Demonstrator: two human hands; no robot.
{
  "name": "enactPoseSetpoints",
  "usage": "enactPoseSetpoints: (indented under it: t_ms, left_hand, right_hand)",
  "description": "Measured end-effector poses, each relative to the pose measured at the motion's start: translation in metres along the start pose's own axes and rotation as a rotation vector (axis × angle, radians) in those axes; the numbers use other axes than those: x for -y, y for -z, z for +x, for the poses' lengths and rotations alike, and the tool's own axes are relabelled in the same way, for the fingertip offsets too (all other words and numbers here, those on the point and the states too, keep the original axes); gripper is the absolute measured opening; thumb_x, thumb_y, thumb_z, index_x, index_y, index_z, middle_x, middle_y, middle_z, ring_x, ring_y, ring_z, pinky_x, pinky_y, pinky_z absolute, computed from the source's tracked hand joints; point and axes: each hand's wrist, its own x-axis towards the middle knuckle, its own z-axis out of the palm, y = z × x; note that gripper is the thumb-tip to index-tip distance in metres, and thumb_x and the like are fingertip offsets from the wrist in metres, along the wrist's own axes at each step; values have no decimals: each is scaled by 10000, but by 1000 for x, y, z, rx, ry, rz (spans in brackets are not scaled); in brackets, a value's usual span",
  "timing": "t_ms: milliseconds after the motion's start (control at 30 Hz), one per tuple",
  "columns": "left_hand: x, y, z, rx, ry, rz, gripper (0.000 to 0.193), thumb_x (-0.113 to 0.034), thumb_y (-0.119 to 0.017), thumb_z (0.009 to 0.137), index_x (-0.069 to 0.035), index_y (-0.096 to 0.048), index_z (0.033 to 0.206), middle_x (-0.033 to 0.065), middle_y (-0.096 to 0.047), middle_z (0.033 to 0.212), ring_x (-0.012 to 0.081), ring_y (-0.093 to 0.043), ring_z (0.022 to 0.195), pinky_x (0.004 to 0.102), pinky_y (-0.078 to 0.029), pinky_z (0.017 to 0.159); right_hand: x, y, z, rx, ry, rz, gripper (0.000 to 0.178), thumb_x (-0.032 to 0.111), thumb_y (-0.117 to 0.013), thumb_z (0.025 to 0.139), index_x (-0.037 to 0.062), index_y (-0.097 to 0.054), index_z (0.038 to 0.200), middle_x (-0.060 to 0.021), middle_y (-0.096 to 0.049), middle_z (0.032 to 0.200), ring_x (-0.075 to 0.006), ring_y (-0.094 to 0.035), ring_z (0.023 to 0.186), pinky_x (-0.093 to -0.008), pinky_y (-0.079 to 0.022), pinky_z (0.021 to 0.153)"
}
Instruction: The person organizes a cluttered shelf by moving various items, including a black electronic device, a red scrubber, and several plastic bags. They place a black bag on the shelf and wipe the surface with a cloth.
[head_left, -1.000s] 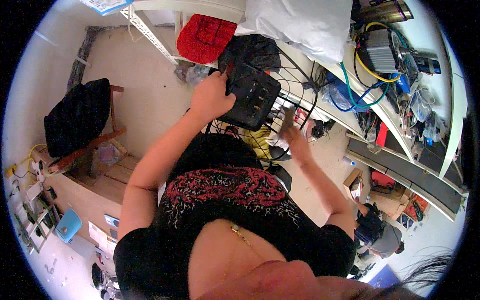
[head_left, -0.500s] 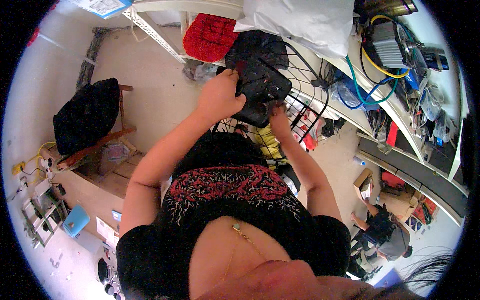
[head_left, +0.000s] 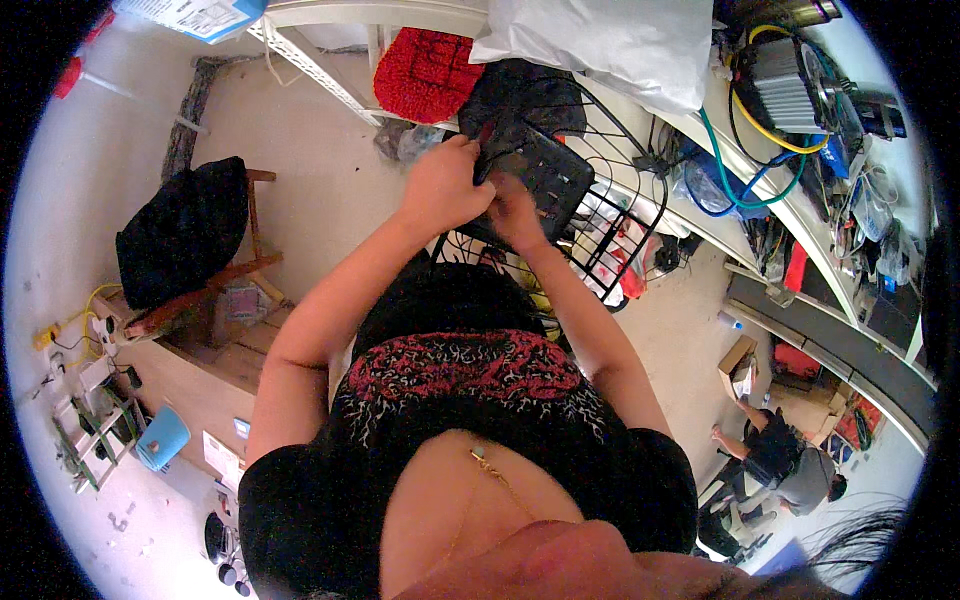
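A black shallow plastic tray (head_left: 555, 180) with small pale bits on it is in front of me, over a black wire basket (head_left: 610, 240). My left hand (head_left: 450, 185) is closed at the tray's left edge, its thumb and fingers bent over the rim. Close beside its thumb, my right hand (head_left: 517, 212) is over the tray, smeared by motion, so its fingers cannot be made out. Black crumpled plastic (head_left: 530, 95) lies just beyond the tray. White and red items (head_left: 625, 250) show through the basket's wires.
Pale metal shelving (head_left: 330, 85) runs beyond the basket, with a red textured mat (head_left: 428, 72) and a white bag (head_left: 600, 45). A motor-like machine with coloured hoses (head_left: 790, 85) stands right. At left is a wooden chair with black cloth (head_left: 185, 230). Another person (head_left: 790, 465) is at lower right.
My right hand has moved left across the tray, from its right part to beside my left hand. The left hand keeps its hold at the edge. The whole view has shifted slightly.
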Motion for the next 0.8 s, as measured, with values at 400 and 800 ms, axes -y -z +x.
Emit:
enactPoseSetpoints:
  t_ms: [400,800]
  left_hand:
    - [23,1,-6,-56,57,-68,430,-183,-560,601,65,-560,952,203,-541,843,362,-538,789,412,-444,700]
    - [16,9,-2,16,100,-71,422,-212,-556,592,62,-573,913,231,-543,916,376,-531,841,408,-435,754]
  right_hand:
    - [-81,57,-72,665,-172,-449,382,22,-523,730,154,-556,1087,-120,-493,1155,-286,-493,1034,-369,-435,819]
    - [9,-28,41,-108,-170,-278,264,72,-475,787,2,-526,1036,-231,-452,1079,-365,-468,993,-401,-425,772]
